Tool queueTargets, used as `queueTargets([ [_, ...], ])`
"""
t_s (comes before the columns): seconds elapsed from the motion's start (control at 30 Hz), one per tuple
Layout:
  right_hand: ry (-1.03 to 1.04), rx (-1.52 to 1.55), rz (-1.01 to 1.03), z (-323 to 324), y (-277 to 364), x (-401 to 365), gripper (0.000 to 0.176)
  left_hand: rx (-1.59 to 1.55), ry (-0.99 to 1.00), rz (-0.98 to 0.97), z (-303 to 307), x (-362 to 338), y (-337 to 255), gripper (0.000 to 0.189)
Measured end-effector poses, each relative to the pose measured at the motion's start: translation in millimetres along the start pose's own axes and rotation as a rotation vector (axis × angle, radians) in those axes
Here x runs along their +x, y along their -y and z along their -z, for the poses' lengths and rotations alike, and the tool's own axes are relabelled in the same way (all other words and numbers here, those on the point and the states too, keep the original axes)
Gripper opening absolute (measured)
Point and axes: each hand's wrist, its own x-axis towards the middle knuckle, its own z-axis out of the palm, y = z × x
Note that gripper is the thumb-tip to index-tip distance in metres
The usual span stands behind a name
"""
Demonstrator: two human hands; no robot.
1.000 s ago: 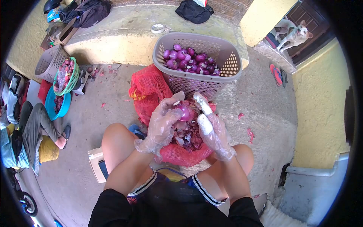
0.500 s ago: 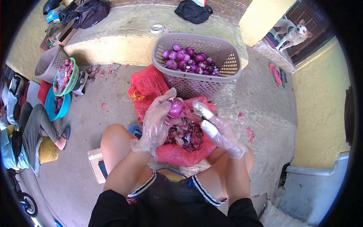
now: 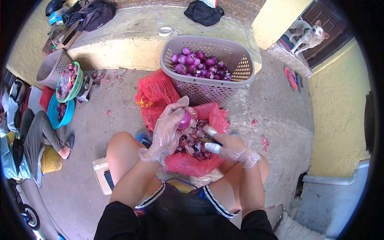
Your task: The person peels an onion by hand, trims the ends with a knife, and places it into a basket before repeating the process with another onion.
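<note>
My left hand [image 3: 167,130], in a clear plastic glove, is closed around a peeled purple onion [image 3: 185,120]. It holds the onion above a red mesh sack [image 3: 196,166], whose mouth is full of loose onion skins [image 3: 195,144]. My right hand [image 3: 230,147] is gloved too, with white wrapping on the thumb and a finger. Those digits stand apart over the right side of the skins, and I see nothing held between them. Just beyond the sack, a grey-brown plastic basket [image 3: 204,87] contains many peeled purple onions [image 3: 200,66].
A bunched red mesh sack [image 3: 154,92] lies left of the basket. At left, a seated person's leg [image 3: 46,128] is near a green basket [image 3: 78,86] and a blue basin [image 3: 69,114]. A dog [image 3: 312,38] stands in the doorway. Slippers [image 3: 291,79] lie at right.
My right hand has moved slightly down and left over the skins, turning as it goes. My left hand still holds the onion, which is tilted a little and more covered by the fingers.
</note>
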Motion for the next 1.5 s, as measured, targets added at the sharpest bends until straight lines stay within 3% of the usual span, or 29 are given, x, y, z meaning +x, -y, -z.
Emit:
queueTargets([
  [0.1, 0.042, -0.061, 0.009, 2, 1, 2, 0.060, 0.023, -0.023, 0.000, 1, 1, 1, 0.044],
  [0.2, -0.271, -0.024, 0.274, -21, -16, 12, 0.059, 0.049, -0.019, 0.014, 1, -1, 2, 0.044],
  [0.3, -0.286, -0.076, 0.283, -27, -17, 18, 0.058, 0.057, -0.044, 0.039, 0, -1, 1, 0.043],
  [0.4, -0.058, -0.112, 0.008, 6, 18, 3, 0.055, 0.073, -0.054, 0.059, 1, -1, 0, 0.043],
  [0.5, -0.001, -0.075, 0.021, 8, 18, 2, 0.054, 0.009, -0.036, 0.050, 5, 2, 3, 0.043],
  [0.6, -0.049, -0.046, 0.181, 0, 7, -1, 0.054, -0.042, -0.013, 0.018, 2, 1, 2, 0.046],
  [0.7, -0.063, 0.031, 0.124, 8, 13, -8, 0.053, -0.054, -0.016, 0.040, 0, 0, 1, 0.049],
  [0.8, -0.250, 0.011, 0.163, -14, -4, 0, 0.050, 0.009, -0.004, 0.043, 1, -3, 0, 0.053],
  [0.9, -0.177, -0.030, 0.150, -13, -8, 1, 0.050, 0.114, -0.036, 0.032, -4, -7, -4, 0.056],
  [1.0, -0.060, -0.054, 0.142, -7, -2, 1, 0.049, 0.229, -0.002, -0.100, -2, -10, -4, 0.056],
  [1.1, -0.094, -0.014, 0.167, -5, 2, 0, 0.048, 0.430, 0.105, -0.328, 4, -12, 0, 0.055],
  [1.2, -0.046, -0.015, 0.147, -1, 6, 1, 0.046, 0.274, 0.102, -0.299, -40, -38, -18, 0.048],
  [1.27, -0.046, -0.054, 0.126, 2, 9, 0, 0.046, 0.064, 0.094, -0.170, -56, -50, -31, 0.041],
  [1.33, -0.052, -0.072, 0.116, 1, 8, 0, 0.046, 0.105, 0.136, -0.247, -65, -60, -39, 0.036],
  [1.4, -0.065, -0.066, 0.114, -3, 5, 2, 0.047, 0.402, 0.228, -0.528, -72, -67, -45, 0.034],
  [1.5, -0.069, -0.071, 0.131, -6, 1, 4, 0.048, 0.650, 0.253, -0.579, -63, -61, -48, 0.043],
])
